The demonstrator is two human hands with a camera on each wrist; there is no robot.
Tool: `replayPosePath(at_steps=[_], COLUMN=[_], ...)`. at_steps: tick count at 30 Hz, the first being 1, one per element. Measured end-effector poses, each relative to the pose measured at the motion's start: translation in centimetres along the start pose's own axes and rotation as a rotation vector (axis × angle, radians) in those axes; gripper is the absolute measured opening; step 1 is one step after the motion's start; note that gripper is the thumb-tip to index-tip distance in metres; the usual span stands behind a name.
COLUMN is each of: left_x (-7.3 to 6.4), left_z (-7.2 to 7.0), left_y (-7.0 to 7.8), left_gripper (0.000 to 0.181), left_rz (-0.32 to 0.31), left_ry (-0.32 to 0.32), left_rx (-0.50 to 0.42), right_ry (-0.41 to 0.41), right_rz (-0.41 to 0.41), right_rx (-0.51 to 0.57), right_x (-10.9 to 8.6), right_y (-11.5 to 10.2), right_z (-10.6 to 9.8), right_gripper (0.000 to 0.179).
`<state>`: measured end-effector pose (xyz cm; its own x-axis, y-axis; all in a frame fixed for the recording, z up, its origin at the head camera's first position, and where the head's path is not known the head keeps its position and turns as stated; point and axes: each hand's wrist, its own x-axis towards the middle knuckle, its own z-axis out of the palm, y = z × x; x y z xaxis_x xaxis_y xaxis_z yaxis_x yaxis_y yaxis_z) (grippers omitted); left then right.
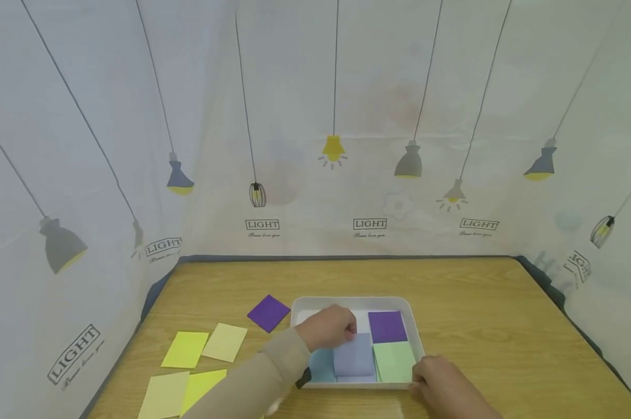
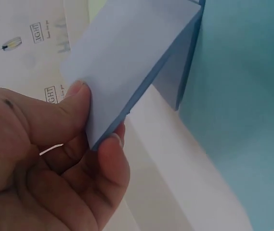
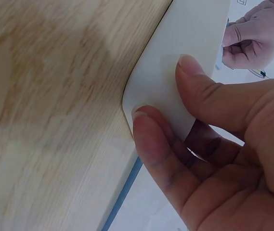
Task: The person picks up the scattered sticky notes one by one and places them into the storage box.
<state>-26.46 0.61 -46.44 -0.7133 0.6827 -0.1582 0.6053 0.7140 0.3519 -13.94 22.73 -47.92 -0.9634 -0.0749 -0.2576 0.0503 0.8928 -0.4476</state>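
Observation:
My left hand (image 1: pixel 328 327) pinches one edge of a light blue sticky note pad (image 1: pixel 353 354) between thumb and fingers. In the left wrist view, the held pad (image 2: pixel 127 53) is tilted, with another light blue pad edge (image 2: pixel 173 86) beneath it. A white tray (image 1: pixel 346 302) lies under this hand. At the tray's near right corner, my right hand (image 1: pixel 446 385) grips the wall with thumb and fingertips. Inside the tray are a teal pad (image 1: pixel 323 368) on the left, a purple square (image 1: pixel 387 327) at the far right and a pale green pad (image 1: pixel 395 359) nearer.
Left of the tray, a purple square (image 1: pixel 268 313), a cream pad (image 1: pixel 225 342) and a yellow pad (image 1: pixel 185 349) lie on the wooden table (image 1: pixel 451 285). Nearer are another cream pad (image 1: pixel 163 396) and a yellow one (image 1: pixel 202 387), partly behind my left sleeve. Lamp-printed cloth surrounds the table.

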Motion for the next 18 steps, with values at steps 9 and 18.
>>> replayPosePath(at_steps=[9,18], left_x=[0.27,0.32], left_z=[0.41,0.56], left_y=[0.23,0.71], left_gripper=[0.012,0.019], left_rz=[-0.065,-0.078], left_ry=[-0.081,-0.091], left_rx=[-0.009,0.055], right_ry=[0.034,0.016], right_rz=[-0.020,-0.004], right_rx=[-0.006,0.010], right_x=[0.05,0.09], right_y=[0.22,0.26], right_z=[0.21,0.21], right_gripper=[0.017,0.016])
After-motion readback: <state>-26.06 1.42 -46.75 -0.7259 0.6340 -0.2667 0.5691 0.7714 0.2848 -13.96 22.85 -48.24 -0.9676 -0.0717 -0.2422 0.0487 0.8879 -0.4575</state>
